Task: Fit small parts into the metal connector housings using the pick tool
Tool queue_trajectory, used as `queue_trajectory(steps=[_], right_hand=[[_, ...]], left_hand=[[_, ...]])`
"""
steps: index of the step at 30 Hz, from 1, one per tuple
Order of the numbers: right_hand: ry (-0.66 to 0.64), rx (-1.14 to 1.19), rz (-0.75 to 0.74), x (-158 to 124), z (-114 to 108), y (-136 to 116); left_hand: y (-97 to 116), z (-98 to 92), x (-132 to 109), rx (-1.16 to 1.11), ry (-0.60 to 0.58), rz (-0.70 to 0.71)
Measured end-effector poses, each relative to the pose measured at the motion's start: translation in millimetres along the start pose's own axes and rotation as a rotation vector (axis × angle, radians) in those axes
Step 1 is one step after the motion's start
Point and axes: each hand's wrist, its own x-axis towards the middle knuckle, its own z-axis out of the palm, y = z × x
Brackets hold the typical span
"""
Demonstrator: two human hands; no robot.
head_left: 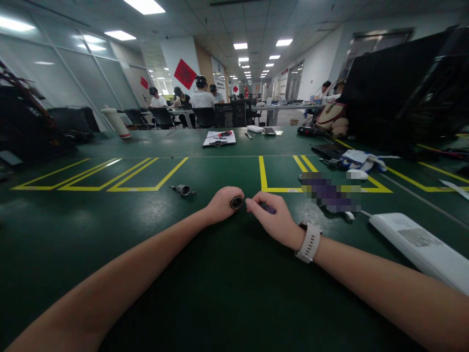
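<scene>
Both of my forearms reach out over a dark green table (110, 230). My left hand (222, 205) is closed in a fist around a small dark metal ring-shaped part (236, 202), whose round open end faces right. My right hand (273, 220) is pinched shut just to the right of it, fingertips almost touching the ring, with a small dark piece (268, 209) tucked under the fingers. A pale watch (309, 241) sits on my right wrist. Another small grey cylindrical part (183, 190) lies on the table to the left of my left hand.
Yellow tape boxes (146, 173) mark the table. A white power strip (421, 247) lies at the right, gloves (361, 160) and dark equipment (403, 88) behind it. A clipboard with tools (220, 138) sits further back. Several people sit at desks in the far room.
</scene>
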Motion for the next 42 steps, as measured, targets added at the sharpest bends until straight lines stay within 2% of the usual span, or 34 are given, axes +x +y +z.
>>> queue_trajectory(steps=[3, 8, 11, 15, 17, 23, 26, 36, 42], right_hand=[[0.036, 0.253, 0.118, 4.9, 0.0, 10.2], [0.064, 0.366, 0.179, 8.0, 2.9, 20.6], [0.067, 0.341, 0.165, 7.0, 1.5, 13.8], [0.025, 0.090, 0.074, 6.8, -2.1, 0.6], [0.006, 0.037, 0.070, 8.3, -2.6, -1.0], [0.093, 0.505, 0.284, 13.6, 0.9, 12.3], [0.122, 0.590, 0.329, 13.9, 2.5, 15.2], [0.037, 0.405, 0.210, 11.4, 4.3, 14.8], [0.063, 0.222, 0.144, 9.2, 3.3, 7.0]], left_hand=[[0.6, -0.9, -0.3, 0.002, -0.010, 0.018], [-0.8, -0.7, -0.1, -0.010, 0.011, 0.029], [-1.9, -0.3, 0.7, -0.013, 0.018, 0.038], [-3.6, 0.6, 1.2, -0.008, 0.024, 0.047], [-4.7, 1.3, 1.1, -0.006, 0.026, 0.053], [-7.8, 1.7, 1.4, -0.004, 0.044, 0.091], [-8.4, 0.8, 1.7, -0.031, 0.061, 0.069], [-9.3, 2.8, 2.8, -0.054, 0.076, 0.085], [-9.5, 2.4, 1.9, -0.050, 0.092, 0.095]])
